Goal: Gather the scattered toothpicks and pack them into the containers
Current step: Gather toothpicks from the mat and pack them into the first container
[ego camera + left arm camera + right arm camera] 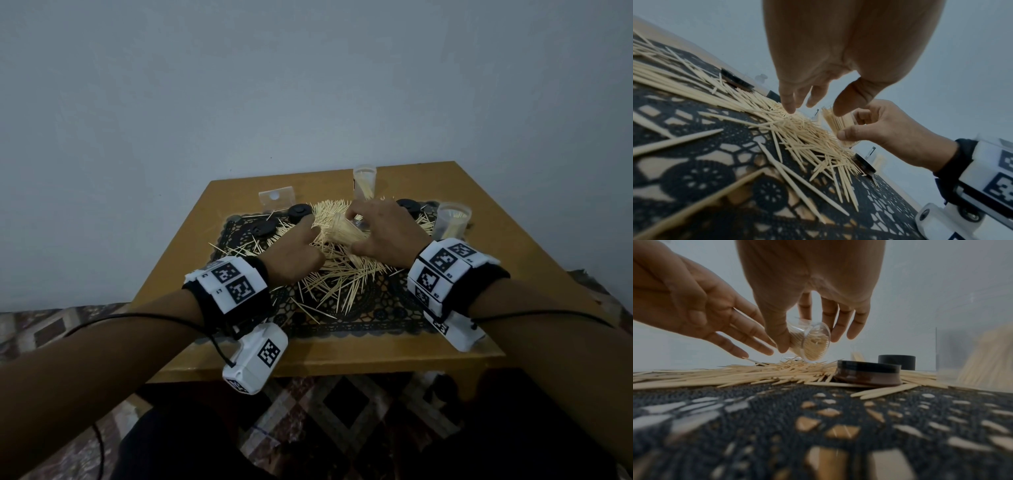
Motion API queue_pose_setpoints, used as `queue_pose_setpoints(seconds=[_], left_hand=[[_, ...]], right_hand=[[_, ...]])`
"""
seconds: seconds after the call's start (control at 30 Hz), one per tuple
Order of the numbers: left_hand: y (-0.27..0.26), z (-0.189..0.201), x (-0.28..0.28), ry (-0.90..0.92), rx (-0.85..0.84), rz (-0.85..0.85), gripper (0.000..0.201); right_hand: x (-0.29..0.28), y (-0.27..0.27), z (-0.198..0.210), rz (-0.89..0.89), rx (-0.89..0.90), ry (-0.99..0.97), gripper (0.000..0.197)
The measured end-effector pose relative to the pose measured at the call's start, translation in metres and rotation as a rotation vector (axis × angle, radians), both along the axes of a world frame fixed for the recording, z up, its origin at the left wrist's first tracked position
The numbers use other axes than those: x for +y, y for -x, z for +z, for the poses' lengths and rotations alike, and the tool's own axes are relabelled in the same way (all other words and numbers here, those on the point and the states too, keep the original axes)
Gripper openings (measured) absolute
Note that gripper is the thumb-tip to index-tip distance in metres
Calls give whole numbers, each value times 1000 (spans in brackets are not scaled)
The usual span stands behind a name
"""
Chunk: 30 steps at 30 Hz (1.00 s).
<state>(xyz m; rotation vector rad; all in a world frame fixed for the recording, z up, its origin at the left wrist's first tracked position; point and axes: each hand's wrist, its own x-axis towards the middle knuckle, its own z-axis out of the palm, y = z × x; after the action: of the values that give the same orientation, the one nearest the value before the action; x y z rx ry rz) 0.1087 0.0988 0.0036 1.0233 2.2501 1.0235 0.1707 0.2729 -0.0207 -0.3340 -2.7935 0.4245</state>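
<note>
Toothpicks, thin pale wooden ones (337, 270), lie in a loose heap across the black lace mat (376, 308) on the tan wooden table (191, 274). My left hand (294, 255) holds nothing; its fingers are extended, tips down at the pile's left edge. Just beside it, my right hand (383, 236) grips a small clear plastic tube (809, 344), tilted, mouth toward the left hand and already crammed with sticks.

To do this well, I'd judge I should pinch only a small parallel bundle, align the points, and slide it in along the tube's wall while keeping the tube tilted so nothing spills.

Two more clear tubes (364, 181) (452, 219) stand behind, partly filled; black round caps (299, 212) lie on the mat.

No brand or label is legible; only the black-and-white square markers on the wrist bands (236, 282).
</note>
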Motion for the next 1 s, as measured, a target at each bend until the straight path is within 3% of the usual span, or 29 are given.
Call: queue_pose_setpoints(seconds=[0.07,0.23,0.37,0.5,0.73,1.0], left_hand=[[-1,0,-1,-45,-52,-6,78],[-4,0,3,-168,-155,0,83],[-3,-2,4,-141,46,111,70],[1,0,6,27,175,38,53],[11,4,3,-105,-113,87,40],[15,6,0,-77,-115,85,39]], right_hand=[[0,-1,0,7,0,-3,48],[1,-1,-2,11,2,9,47],[1,-1,-2,20,18,20,49],[-1,-3,0,85,34,26,48],[0,-3,0,111,50,25,48],[0,-3,0,126,52,46,48]])
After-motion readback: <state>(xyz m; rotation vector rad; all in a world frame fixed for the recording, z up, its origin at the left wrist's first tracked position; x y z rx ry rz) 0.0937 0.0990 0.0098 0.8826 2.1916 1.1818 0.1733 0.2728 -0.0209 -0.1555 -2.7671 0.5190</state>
